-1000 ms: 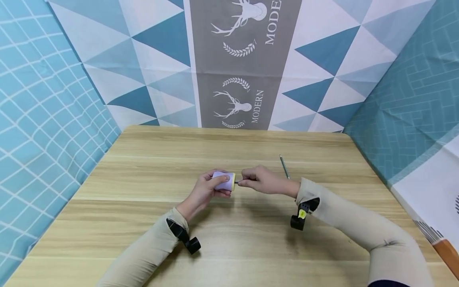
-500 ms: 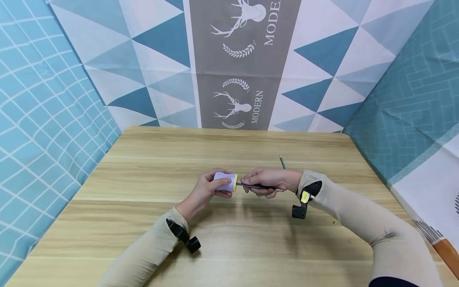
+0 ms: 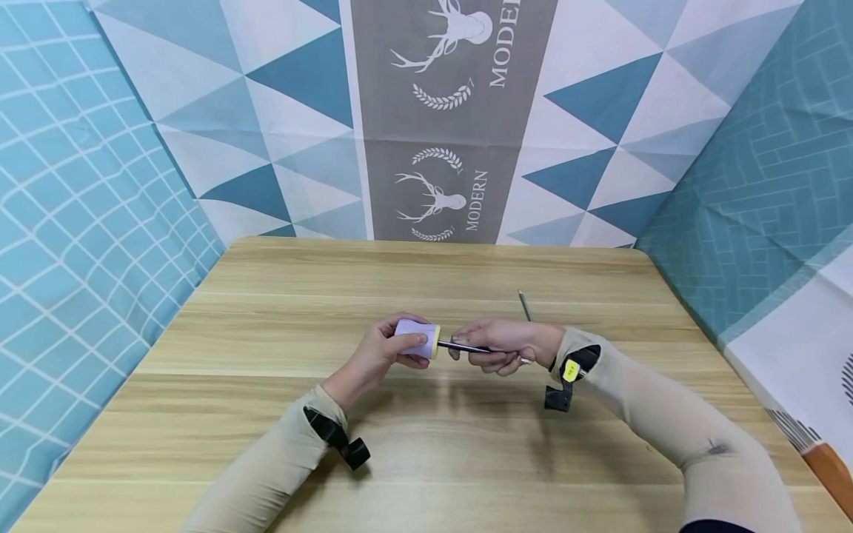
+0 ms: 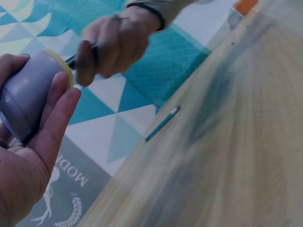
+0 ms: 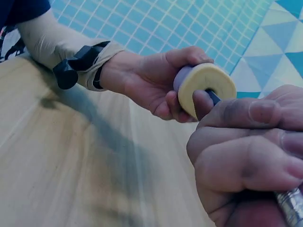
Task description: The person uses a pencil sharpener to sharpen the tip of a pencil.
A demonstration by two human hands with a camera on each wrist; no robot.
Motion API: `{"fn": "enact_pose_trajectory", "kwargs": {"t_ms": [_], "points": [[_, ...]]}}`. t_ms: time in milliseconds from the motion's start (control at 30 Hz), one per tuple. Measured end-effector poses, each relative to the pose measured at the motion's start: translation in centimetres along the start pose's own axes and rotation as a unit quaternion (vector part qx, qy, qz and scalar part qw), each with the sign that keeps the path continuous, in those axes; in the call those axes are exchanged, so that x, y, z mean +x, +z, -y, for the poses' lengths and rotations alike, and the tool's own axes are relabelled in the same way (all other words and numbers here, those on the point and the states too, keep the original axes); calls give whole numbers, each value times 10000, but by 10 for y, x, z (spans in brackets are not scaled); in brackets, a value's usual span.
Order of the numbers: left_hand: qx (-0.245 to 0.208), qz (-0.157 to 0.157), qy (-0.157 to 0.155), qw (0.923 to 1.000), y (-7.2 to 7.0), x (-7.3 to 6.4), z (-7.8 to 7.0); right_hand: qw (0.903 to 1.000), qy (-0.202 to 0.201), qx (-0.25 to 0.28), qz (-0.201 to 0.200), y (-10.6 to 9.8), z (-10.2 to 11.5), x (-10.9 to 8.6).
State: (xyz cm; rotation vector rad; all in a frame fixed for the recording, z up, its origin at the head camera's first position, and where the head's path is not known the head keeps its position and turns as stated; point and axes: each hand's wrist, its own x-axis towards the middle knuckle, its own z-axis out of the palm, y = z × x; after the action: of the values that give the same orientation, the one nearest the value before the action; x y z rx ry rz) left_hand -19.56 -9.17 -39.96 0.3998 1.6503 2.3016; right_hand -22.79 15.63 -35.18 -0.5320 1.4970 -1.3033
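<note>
The left hand grips a small lilac cylinder with a pale yellow end face, fingers curled over its top and the thumb under it; it is held just above the middle of the wooden table, lying on its side with the yellow face turned toward three o'clock. In the left wrist view the same cylinder rests against the palm, fingers wrapped along its side.

The right hand is clenched round a dark pen, whose tip meets the centre of the yellow face; in the right wrist view the pen enters the yellow disc right beside the curled fingers. The pen's rear end shows at the hand's four o'clock side.

Beyond the right hand, at about one o'clock, a slim teal pencil lies flat on the table, apart from both hands. Both forearms wear beige sleeves with black wrist cameras. Patterned blue, white and grey cloth hangs at twelve o'clock and along both sides.
</note>
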Motion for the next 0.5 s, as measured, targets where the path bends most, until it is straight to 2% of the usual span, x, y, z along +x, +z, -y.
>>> {"fn": "enact_pose_trajectory", "kwargs": {"t_ms": [167,500], "points": [[-276,-12,72,9996,-6,1,-1,9994,-268,-180,-81,-5,-5,-8],[-495,-32,-41,9988,-8,2,-3,9915,-520,-1181,-176,-4,-3,-11]]}}
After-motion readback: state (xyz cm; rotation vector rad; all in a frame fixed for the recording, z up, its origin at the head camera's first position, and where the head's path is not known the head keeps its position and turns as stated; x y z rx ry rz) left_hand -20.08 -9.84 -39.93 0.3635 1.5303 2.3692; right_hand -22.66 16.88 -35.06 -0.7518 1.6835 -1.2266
